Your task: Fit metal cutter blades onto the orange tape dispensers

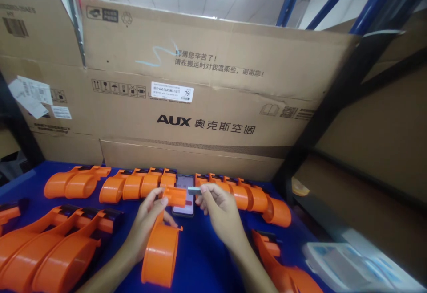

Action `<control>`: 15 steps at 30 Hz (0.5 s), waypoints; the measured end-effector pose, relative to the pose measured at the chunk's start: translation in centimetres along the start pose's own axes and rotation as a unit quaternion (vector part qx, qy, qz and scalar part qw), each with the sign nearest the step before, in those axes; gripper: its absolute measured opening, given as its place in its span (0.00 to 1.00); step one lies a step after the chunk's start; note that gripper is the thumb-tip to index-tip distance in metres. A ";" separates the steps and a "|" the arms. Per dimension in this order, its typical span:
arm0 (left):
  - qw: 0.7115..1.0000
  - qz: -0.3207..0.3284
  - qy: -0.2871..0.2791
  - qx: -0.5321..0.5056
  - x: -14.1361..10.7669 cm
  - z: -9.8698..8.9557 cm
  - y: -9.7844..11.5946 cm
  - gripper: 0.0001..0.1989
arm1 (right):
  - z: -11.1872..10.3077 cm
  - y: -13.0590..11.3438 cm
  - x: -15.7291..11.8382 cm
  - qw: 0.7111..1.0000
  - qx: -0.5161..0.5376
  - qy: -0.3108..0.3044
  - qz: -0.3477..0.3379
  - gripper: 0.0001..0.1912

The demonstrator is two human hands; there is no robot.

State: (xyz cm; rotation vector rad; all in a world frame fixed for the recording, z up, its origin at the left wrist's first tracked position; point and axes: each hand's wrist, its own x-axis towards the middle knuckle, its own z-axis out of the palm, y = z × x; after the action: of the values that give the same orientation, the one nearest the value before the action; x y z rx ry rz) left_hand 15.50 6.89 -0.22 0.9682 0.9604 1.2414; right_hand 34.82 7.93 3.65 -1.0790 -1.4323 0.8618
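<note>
My left hand (148, 215) is closed around the neck of an orange plastic part (160, 253). The part has a wide round band hanging below and a short boxy sleeve on top. Between the thumb and fingers of my right hand (220, 208) is a small dark grey strip with a toothed edge (194, 190). Its tip points at the sleeve, a small gap from it. Under and behind both hands lies a phone (183, 208) with its screen lit, partly hidden by the sleeve and fingers.
Similar orange parts with black ends lie in rows: back left (80, 184), back right (248, 195), front left (66, 257) and front right (283, 270). A clear plastic box (347, 266) sits at the right of the blue tabletop (207, 262). Cardboard (213, 115) stands behind.
</note>
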 end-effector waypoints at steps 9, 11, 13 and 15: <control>0.998 -0.020 0.035 -0.045 -0.1 0.3 0.0 0.35 | 0.4 0.9 0.2 0.999 0.045 -0.009 0.012 0.20; 0.998 -0.026 0.030 -0.049 -0.2 0.3 0.0 0.36 | 0.4 1.0 0.2 0.998 0.053 -0.003 0.017 0.21; 0.998 -0.026 0.024 -0.049 -0.2 0.4 0.0 0.36 | 0.4 1.1 0.3 0.998 0.059 0.004 0.023 0.22; 0.998 -0.024 0.022 -0.046 -0.1 0.4 0.0 0.36 | 0.2 1.2 0.3 0.998 0.063 0.010 0.025 0.23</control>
State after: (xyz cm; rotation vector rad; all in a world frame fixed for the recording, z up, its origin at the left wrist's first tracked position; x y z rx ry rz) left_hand 15.87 6.72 -0.13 0.8439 0.9463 1.2595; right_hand 34.76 8.58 2.63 -1.0293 -1.3196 0.9618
